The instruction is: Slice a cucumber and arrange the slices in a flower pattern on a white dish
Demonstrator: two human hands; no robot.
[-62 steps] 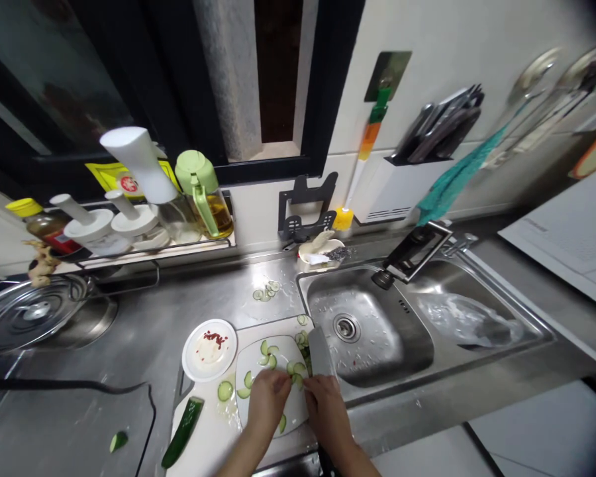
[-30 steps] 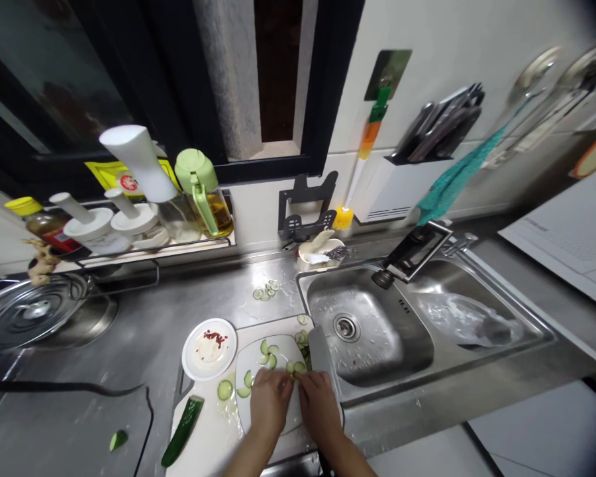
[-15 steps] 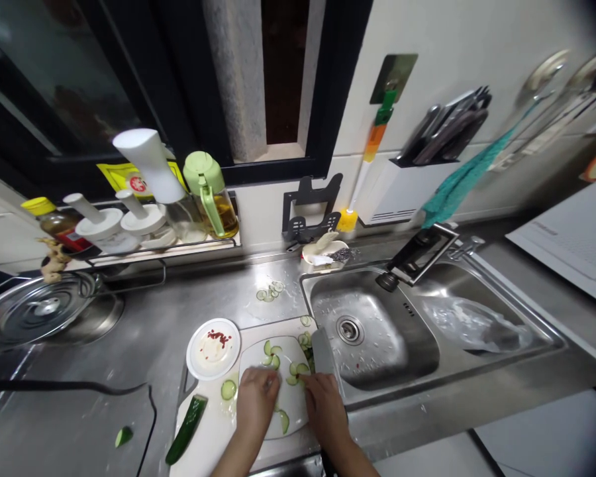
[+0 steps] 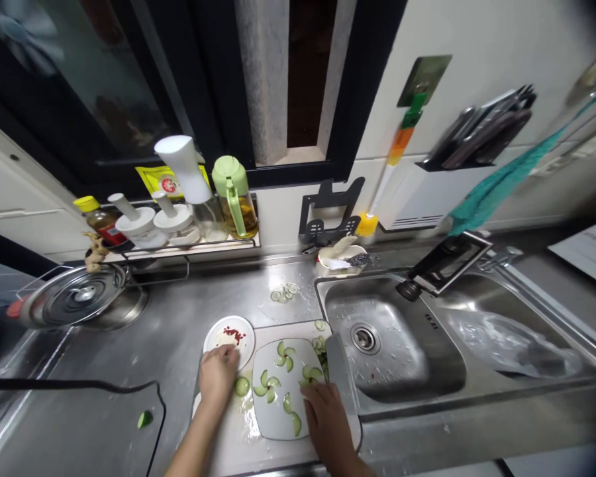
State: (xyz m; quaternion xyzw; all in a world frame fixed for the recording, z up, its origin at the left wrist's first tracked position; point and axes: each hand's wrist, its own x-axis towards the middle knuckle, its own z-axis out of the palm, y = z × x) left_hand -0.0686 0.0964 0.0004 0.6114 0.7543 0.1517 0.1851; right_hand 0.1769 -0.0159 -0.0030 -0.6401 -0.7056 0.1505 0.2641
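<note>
A pale square plate (image 4: 273, 417) with several cucumber slices (image 4: 284, 355) lies on a white cutting board (image 4: 238, 440). My right hand (image 4: 328, 421) rests on the plate's right edge, fingers pinched at a slice near a cleaver blade (image 4: 340, 371). My left hand (image 4: 217, 376) reaches left, fingers curled on the rim of a small round white dish (image 4: 228, 330) holding red chili bits. One round cucumber slice (image 4: 242, 386) sits on the board beside that hand.
A steel sink (image 4: 392, 344) lies to the right with a black faucet (image 4: 444, 265). More cucumber slices (image 4: 284, 293) lie on the steel counter behind the board. A pot lid (image 4: 74, 298) sits left; bottles and an oil jar (image 4: 236, 199) stand on a rack. A cucumber end (image 4: 144, 419) lies lower left.
My left hand left the plate and moved left to the small chili dish. The camera view shifted left, and the cucumber half on the board is now hidden behind my left arm.
</note>
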